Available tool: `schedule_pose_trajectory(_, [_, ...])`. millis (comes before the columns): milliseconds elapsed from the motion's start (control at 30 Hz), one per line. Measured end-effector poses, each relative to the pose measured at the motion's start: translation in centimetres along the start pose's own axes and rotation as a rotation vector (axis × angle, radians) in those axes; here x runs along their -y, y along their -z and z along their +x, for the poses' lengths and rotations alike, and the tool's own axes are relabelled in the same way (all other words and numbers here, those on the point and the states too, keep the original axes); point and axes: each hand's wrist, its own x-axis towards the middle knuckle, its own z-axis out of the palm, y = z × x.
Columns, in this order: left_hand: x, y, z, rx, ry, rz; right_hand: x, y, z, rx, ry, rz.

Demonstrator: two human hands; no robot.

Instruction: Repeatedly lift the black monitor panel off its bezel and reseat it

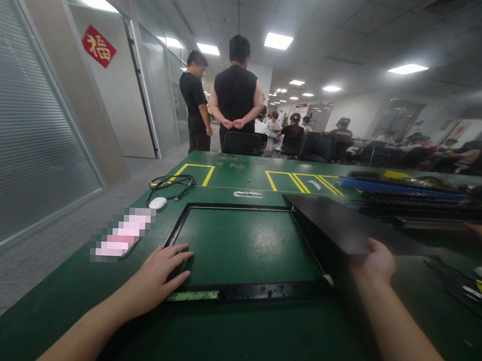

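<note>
A thin black rectangular frame, like a monitor bezel, lies flat on the green table. My left hand rests on its left side, fingers spread. A strip of green circuit board shows along the frame's lower left edge. My right hand grips a large dark flat panel by its near edge. The panel is tilted, its far left corner close to the frame's top right corner. The fingers under the panel are hidden.
Left of the frame are a white mouse, a coiled black cable and a blurred-out pink item. Stacked dark strips lie at the right. Another person's hand shows at the right edge. Two people stand beyond the table.
</note>
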Motion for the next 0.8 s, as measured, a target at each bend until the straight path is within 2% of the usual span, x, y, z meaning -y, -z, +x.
schedule_pose_trajectory(100, [0.0, 0.0, 0.0, -0.013, -0.006, -0.005, 0.4, -0.8, -1.3, -0.163, -0.020, -0.022])
schedule_pose_trajectory(200, [0.1, -0.1, -0.1, -0.023, -0.006, -0.005, 0.8, -1.4, -2.0, -0.212, -0.064, -0.007])
schedule_pose_trajectory(800, [0.3, -0.2, -0.1, 0.014, 0.003, -0.018, -0.2, -0.9, -0.6, -0.193, -0.095, -0.091])
